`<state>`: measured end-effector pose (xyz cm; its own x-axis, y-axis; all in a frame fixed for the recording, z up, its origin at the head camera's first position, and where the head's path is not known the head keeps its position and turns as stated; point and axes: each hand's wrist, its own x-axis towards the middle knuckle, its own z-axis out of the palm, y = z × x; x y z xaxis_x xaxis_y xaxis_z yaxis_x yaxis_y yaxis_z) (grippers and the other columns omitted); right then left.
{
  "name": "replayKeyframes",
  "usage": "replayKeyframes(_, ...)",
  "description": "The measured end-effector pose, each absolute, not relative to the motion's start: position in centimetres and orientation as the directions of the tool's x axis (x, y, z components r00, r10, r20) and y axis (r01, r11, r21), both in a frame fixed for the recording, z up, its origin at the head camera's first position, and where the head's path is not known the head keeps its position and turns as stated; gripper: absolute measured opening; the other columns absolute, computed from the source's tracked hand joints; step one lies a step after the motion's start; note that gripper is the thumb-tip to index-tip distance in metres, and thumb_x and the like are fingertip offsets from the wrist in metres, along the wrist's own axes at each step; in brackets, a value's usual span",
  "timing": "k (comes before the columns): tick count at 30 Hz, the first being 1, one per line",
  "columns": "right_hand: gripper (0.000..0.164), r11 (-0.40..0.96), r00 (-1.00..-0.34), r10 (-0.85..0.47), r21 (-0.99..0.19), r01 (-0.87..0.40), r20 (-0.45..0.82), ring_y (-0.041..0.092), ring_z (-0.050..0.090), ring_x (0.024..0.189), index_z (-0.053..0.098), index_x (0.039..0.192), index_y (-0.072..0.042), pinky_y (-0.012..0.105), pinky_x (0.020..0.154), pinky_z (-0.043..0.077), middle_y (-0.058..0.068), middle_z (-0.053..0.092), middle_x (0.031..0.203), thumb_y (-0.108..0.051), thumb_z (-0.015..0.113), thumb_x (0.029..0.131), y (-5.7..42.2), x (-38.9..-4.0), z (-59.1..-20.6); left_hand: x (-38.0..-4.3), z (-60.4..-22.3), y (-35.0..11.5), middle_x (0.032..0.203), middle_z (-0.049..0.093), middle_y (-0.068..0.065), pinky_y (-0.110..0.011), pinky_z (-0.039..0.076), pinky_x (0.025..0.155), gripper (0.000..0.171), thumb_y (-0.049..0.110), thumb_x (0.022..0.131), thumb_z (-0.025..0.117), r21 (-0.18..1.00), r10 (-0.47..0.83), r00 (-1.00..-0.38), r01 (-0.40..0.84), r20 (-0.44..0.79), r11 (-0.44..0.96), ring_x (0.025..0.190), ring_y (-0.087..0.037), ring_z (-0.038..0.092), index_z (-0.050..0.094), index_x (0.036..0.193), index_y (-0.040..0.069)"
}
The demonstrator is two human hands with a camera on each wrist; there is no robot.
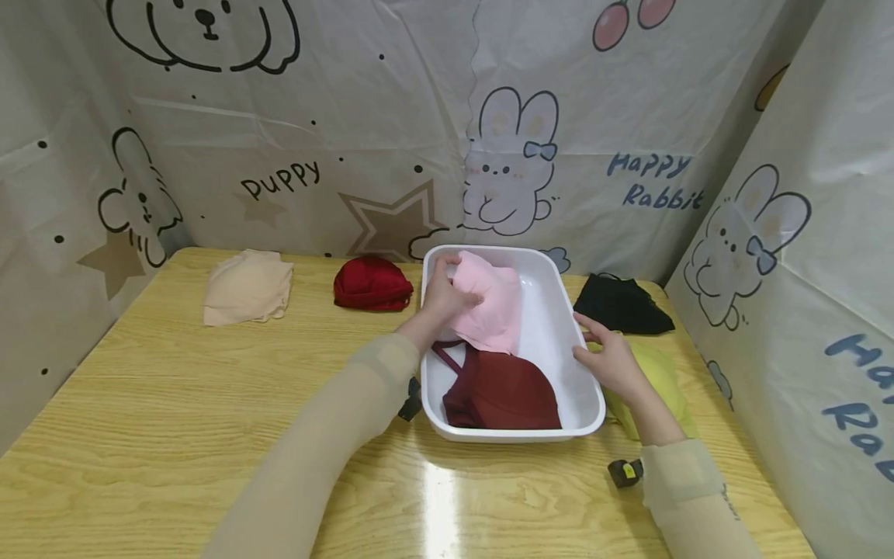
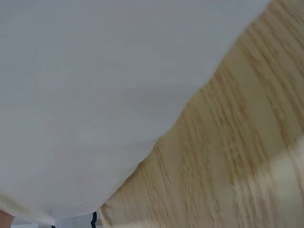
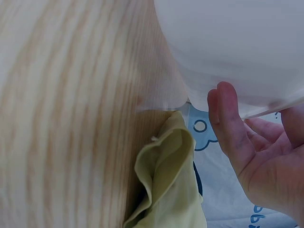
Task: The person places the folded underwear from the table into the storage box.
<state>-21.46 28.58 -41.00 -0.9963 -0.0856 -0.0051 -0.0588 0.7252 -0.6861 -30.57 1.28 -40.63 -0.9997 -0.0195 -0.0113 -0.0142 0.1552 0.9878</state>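
A white plastic bin (image 1: 552, 341) stands on the table. Inside it, a folded pink bra (image 1: 499, 310) lies at the far left and a dark red bra (image 1: 517, 392) at the near end. My left hand (image 1: 447, 299) holds the pink bra by its left side, thumb on top and fingers along the edge by the bin wall. At the bin's right side is my right hand (image 1: 611, 361), its fingers fairly straight and touching the rim from outside. In the right wrist view, these fingers (image 3: 230, 114) are beside the outer wall. The left hand's fingers are hidden in its wrist view.
A beige bra (image 1: 247, 287) and a red bra (image 1: 373, 283) lie on the table (image 1: 174, 419) left of the bin. To its right are a black garment (image 1: 621, 303) and a yellow-green one (image 1: 660, 380). Printed curtains (image 1: 391, 116) enclose the back and sides.
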Motion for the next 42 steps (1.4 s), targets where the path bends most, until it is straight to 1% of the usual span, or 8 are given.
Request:
replayKeyframes(8, 0.059, 0.728, -0.997, -0.080, -0.684, -0.051, -0.010, 0.041, 0.055, 0.109, 0.034, 0.145, -0.005, 0.047, 0.081, 0.054, 0.029, 0.056, 0.120, -0.009, 0.056, 0.091, 28.5, -21.3, -40.9, -30.4, -40.5, 1.3, 0.131, 0.050, -0.018, -0.038, 0.044, 0.097, 0.072, -0.001, 0.069, 0.081, 0.944, 0.006, -1.000, -0.013, -0.016, 0.330, 0.112, -0.029, 0.049, 0.041, 0.128, 0.012)
replayKeyframes(13, 0.059, 0.726, -0.997, -0.080, -0.685, -0.050, -0.011, 0.040, 0.055, 0.109, 0.034, 0.145, -0.004, 0.047, 0.081, 0.054, 0.029, 0.056, 0.120, -0.009, 0.056, 0.091, 28.4, -21.3, -40.8, -30.6, -40.1, 0.8, 0.132, 0.051, -0.015, -0.037, 0.040, 0.102, 0.069, 0.003, 0.069, 0.081, 0.902, 0.088, -0.996, 0.026, -0.013, 0.432, 0.117, -0.028, 0.048, 0.043, 0.126, 0.010)
replayKeyframes(17, 0.059, 0.721, -0.997, -0.080, -0.691, -0.049, -0.013, 0.040, 0.055, 0.108, 0.034, 0.146, -0.005, 0.046, 0.080, 0.054, 0.029, 0.056, 0.121, -0.009, 0.056, 0.091, 28.4, -21.2, -40.8, -31.0, -39.4, 0.1, 0.134, 0.050, -0.013, -0.036, 0.037, 0.105, 0.069, 0.004, 0.069, 0.082, 0.838, 0.208, -0.978, 0.125, 0.014, 0.531, 0.122, -0.027, 0.047, 0.045, 0.126, 0.007)
replayKeyframes(27, 0.059, 0.722, -0.997, -0.082, -0.690, -0.053, -0.009, 0.040, 0.057, 0.106, 0.034, 0.145, -0.005, 0.046, 0.079, 0.055, 0.029, 0.056, 0.120, -0.008, 0.056, 0.091, 28.5, -21.3, -40.7, -31.9, -38.3, -0.9, 0.120, 0.058, -0.013, -0.036, 0.043, 0.098, 0.065, 0.013, 0.073, 0.081, 0.571, 0.441, -0.897, 0.373, 0.021, 0.732, 0.109, -0.026, 0.054, 0.046, 0.128, 0.006)
replayKeyframes(32, 0.058, 0.723, -0.997, -0.083, -0.689, -0.055, -0.007, 0.040, 0.057, 0.106, 0.034, 0.145, -0.005, 0.046, 0.079, 0.055, 0.029, 0.056, 0.120, -0.008, 0.056, 0.091, 28.5, -21.3, -40.7, -32.1, -38.7, -1.1, 0.118, 0.061, -0.009, -0.035, 0.043, 0.098, 0.063, 0.018, 0.075, 0.080, 0.444, 0.462, -0.887, 0.415, 0.002, 0.794, 0.108, -0.024, 0.055, 0.048, 0.129, 0.008)
replayKeyframes(36, 0.059, 0.723, -0.996, -0.084, -0.689, -0.056, -0.007, 0.040, 0.056, 0.106, 0.034, 0.145, -0.005, 0.047, 0.079, 0.055, 0.029, 0.056, 0.120, -0.008, 0.056, 0.091, 28.5, -21.4, -40.8, -32.1, -39.0, -1.4, 0.108, 0.063, -0.008, -0.034, 0.045, 0.093, 0.059, 0.020, 0.077, 0.079, 0.363, 0.475, -0.880, 0.442, -0.002, 0.820, 0.100, -0.023, 0.055, 0.050, 0.128, 0.010)
replayKeyframes(38, 0.059, 0.724, -0.997, -0.081, -0.687, -0.052, -0.009, 0.040, 0.056, 0.106, 0.035, 0.145, -0.005, 0.047, 0.079, 0.055, 0.029, 0.056, 0.119, -0.009, 0.056, 0.091, 28.6, -21.5, -40.9, -32.0, -39.0, -1.6, 0.102, 0.064, -0.008, -0.034, 0.045, 0.091, 0.057, 0.019, 0.078, 0.078, 0.340, 0.489, -0.872, 0.459, -0.001, 0.821, 0.098, -0.023, 0.055, 0.050, 0.128, 0.011)
replayKeyframes(42, 0.059, 0.725, -0.997, -0.081, -0.687, -0.052, -0.009, 0.040, 0.056, 0.107, 0.035, 0.145, -0.005, 0.046, 0.079, 0.055, 0.029, 0.056, 0.120, -0.008, 0.056, 0.091, 28.6, -21.5, -41.0, -31.5, -38.6, -2.1, 0.090, 0.063, -0.008, -0.032, 0.047, 0.082, 0.056, 0.017, 0.079, 0.077, 0.399, 0.504, -0.864, 0.462, 0.000, 0.792, 0.087, -0.022, 0.056, 0.050, 0.128, 0.011)
